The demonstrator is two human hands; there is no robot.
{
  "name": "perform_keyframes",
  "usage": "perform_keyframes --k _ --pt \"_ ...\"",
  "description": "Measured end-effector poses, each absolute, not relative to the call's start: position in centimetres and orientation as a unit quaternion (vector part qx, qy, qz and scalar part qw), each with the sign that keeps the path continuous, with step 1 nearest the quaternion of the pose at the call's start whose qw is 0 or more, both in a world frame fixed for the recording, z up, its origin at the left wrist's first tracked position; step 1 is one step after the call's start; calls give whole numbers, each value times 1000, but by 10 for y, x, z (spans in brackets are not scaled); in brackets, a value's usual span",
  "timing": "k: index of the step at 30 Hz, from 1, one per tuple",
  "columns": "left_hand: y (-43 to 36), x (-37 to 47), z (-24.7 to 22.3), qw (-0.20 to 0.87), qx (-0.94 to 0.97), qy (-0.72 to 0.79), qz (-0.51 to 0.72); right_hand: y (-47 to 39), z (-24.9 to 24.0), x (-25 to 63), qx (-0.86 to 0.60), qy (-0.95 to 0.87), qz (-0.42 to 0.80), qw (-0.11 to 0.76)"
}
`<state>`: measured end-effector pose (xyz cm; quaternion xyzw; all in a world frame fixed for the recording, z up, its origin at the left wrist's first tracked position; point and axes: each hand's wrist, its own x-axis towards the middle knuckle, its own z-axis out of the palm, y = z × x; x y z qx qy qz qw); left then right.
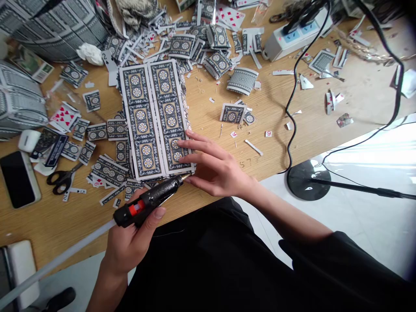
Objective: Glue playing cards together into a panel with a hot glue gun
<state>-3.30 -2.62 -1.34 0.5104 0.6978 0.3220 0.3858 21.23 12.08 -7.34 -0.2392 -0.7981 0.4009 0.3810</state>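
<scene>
At the near edge of the tabletop [279, 91], a rectangular card panel [141, 119] lies flat, its visible face made up of two columns of three patterned card backs. All six places on that face are filled, and the columns run side by side with a thin seam between them; more card layers show along its right side, so this piece looks well built up. The left hand [125, 242] is closed around a black glue gun [162, 193], a long glue stick [65, 255] trailing from its rear. The nozzle points at the panel's near right corner, where some gluing appears to be in hand; whether glue is coming out cannot be told. The right hand [224, 173] is loosely spread, fingertips on the panel's right column and thumb close to the nozzle. Two larger card-covered forms, one at the far left [65, 34] and one nearer [19, 95], look much further along. Plenty appears unattached: folded card pieces [242, 81] sit beyond the panel, and a small standing card piece [232, 113] is to its right, among cut scraps. Scissors [61, 180] rest on the left, near a phone [19, 177].
</scene>
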Motion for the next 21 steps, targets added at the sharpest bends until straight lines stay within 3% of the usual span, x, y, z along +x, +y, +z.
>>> perform_keyframes --k 21 --pt "-29 -36 -16 379 551 676 310 120 -78 212 -215 -818 352 401"
